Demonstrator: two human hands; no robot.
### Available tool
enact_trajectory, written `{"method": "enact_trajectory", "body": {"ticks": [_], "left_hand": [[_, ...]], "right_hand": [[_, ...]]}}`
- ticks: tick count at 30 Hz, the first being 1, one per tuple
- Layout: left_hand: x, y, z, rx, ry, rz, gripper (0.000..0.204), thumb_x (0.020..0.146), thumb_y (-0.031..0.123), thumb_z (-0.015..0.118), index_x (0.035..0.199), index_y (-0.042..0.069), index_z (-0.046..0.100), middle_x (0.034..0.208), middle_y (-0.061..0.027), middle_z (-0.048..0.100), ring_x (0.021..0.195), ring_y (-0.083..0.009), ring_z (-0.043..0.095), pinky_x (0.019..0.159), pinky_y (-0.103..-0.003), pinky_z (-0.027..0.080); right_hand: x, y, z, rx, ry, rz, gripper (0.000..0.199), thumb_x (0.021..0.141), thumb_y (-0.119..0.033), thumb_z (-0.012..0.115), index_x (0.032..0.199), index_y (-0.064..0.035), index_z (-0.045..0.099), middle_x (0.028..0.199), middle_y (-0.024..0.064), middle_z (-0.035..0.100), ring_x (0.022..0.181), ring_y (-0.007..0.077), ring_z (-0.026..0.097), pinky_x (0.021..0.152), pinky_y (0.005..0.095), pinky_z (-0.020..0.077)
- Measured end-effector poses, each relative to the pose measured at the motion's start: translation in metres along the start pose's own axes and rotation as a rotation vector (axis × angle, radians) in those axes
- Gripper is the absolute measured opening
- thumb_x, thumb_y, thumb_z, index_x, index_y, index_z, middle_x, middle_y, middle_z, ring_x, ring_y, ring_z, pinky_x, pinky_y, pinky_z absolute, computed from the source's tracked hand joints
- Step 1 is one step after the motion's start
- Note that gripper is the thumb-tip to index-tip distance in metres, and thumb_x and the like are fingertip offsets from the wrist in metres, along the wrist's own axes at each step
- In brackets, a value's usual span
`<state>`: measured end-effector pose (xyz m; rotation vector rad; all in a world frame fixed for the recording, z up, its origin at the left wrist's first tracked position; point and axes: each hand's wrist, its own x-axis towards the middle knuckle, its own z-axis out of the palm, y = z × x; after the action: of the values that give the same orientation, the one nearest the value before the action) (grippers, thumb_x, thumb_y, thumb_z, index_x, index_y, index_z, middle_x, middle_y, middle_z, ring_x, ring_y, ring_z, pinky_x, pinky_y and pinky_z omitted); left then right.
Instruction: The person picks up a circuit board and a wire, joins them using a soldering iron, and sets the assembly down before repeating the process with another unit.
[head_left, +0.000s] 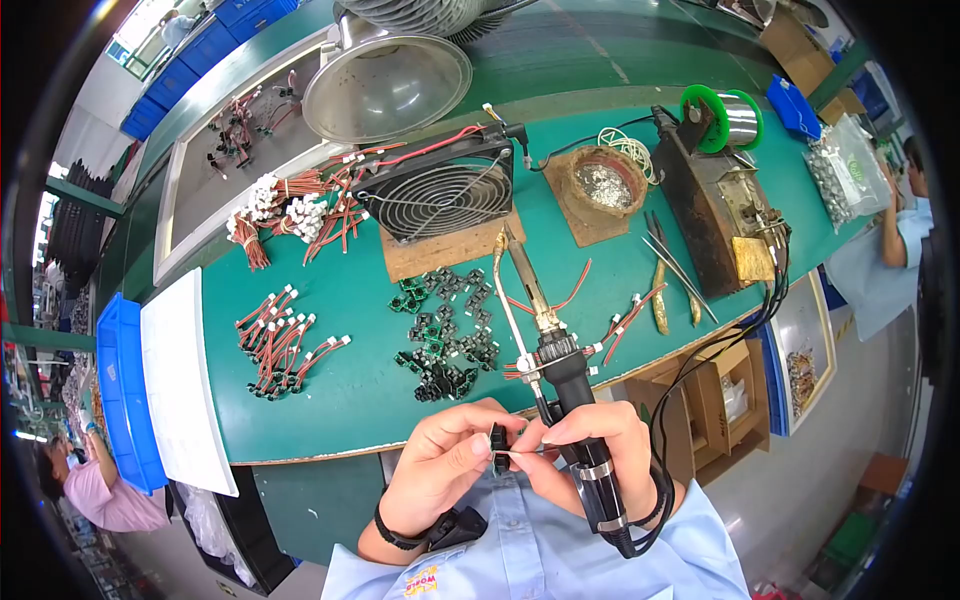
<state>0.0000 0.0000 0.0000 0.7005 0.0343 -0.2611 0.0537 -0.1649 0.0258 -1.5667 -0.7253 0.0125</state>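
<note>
Close to my body, my left hand (437,462) pinches a small black part (499,447) between thumb and fingers. My right hand (608,438) is closed round a soldering iron (568,378) with a thin feed tube along its side, its tip pointing away over the bench. The thumb and forefinger of that same hand also pinch a thin wire (532,453) against the black part; where the wire meets it is too small to make out. Beyond my hands lie several loose black and green parts (440,370) and, left of them, short red-and-black wires with white connectors (283,338).
A caged fan (440,195) stands on a wooden board, beneath a metal extraction hood (385,90). To the right are a solder pot (603,185), tweezers (680,265), pliers (660,290), a soldering station (715,195) and a solder spool (735,120). A blue bin (130,400) edges the left; co-workers sit both sides.
</note>
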Motion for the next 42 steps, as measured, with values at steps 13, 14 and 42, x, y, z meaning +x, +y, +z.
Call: {"method": "enact_trajectory", "body": {"ticks": [13, 14, 42], "left_hand": [[-0.0006, -0.0001, 0.0029, 0.131, 0.061, 0.038, 0.029, 0.091, 0.015, 0.054, 0.110, -0.005, 0.058, 0.100, -0.0109, 0.056, 0.094, -0.0180, 0.051, 0.084, -0.031, 0.039], [-0.0005, -0.0001, 0.0032, 0.141, 0.063, 0.044, 0.029, 0.090, 0.016, 0.055, 0.110, -0.005, 0.058, 0.100, -0.0108, 0.056, 0.094, -0.0179, 0.051, 0.084, -0.031, 0.039], [-0.0001, -0.0026, 0.0034, 0.297, 0.107, 0.128, 0.027, 0.088, 0.017, 0.058, 0.106, -0.003, 0.060, 0.098, -0.0117, 0.056, 0.090, -0.0171, 0.051, 0.078, -0.029, 0.040]], "right_hand": [[0.0046, -0.0005, -0.0026, -0.005, 0.015, 0.033, 0.044, 0.071, 0.001, 0.074, 0.101, -0.0062, 0.043, 0.078, 0.0065, 0.065, 0.064, 0.0108, 0.062, 0.052, 0.0217, 0.0478], [0.0048, -0.0014, -0.0028, -0.009, 0.019, 0.039, 0.044, 0.071, 0.001, 0.074, 0.101, -0.0064, 0.044, 0.078, 0.0062, 0.065, 0.063, 0.0106, 0.062, 0.052, 0.0215, 0.0473], [0.0063, -0.0012, -0.0085, 0.012, 0.022, 0.027, 0.041, 0.069, 0.003, 0.075, 0.099, -0.0053, 0.048, 0.083, 0.0074, 0.063, 0.074, 0.0156, 0.067, 0.055, 0.0231, 0.0514]]}}
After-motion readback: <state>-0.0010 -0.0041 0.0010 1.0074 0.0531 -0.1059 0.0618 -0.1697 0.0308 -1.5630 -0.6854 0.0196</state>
